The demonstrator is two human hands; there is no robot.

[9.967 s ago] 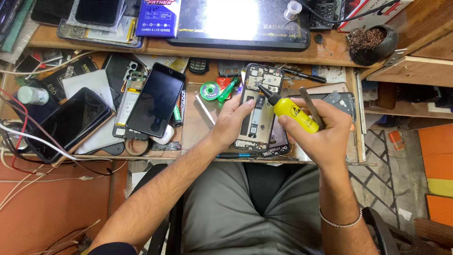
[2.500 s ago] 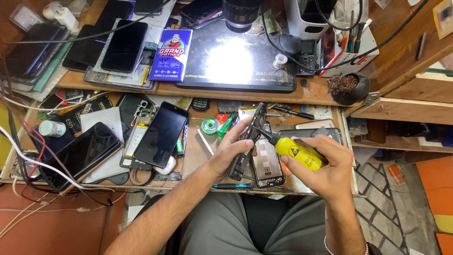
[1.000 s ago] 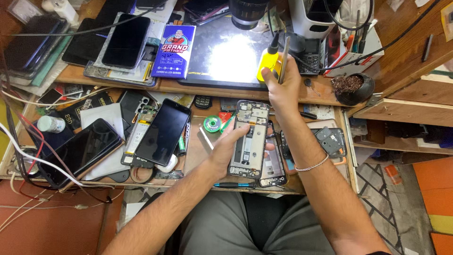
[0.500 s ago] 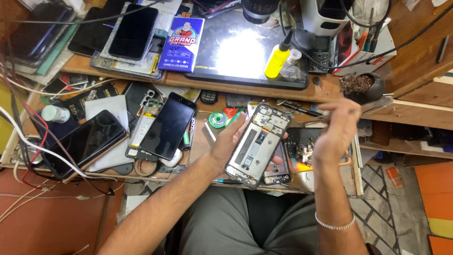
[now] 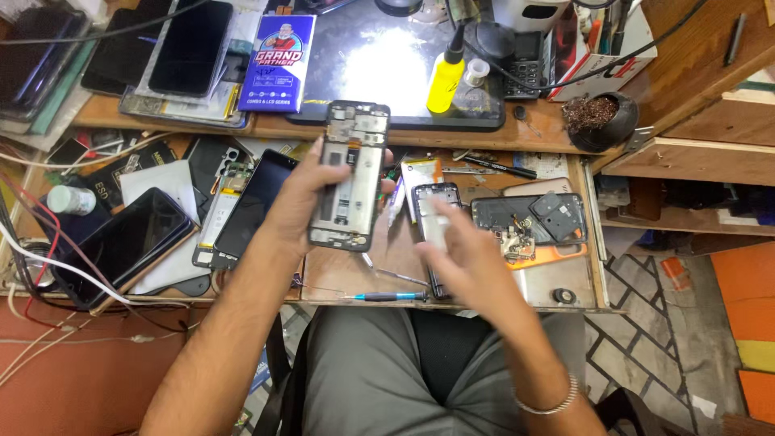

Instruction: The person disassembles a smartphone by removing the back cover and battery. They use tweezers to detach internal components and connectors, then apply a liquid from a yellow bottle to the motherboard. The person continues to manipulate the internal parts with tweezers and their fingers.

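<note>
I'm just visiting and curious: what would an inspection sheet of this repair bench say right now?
Surface: wooden pull-out tray below a wooden desk, both crowded.
Job's things: opened phone frame, insides showing, held upright over the tray.
Clutter: dark phones at left, yellow bottle on the black mat, blue-handled screwdriver at the tray's front edge, dismantled phone parts at right, small dark bowl.
Grippers: left hand grips the frame; right hand blurred, holding nothing that can be made out.
Cables: white and red wires at far left; black cable across the desk top.
Surroundings: tiled floor and wooden shelves at right.
</note>
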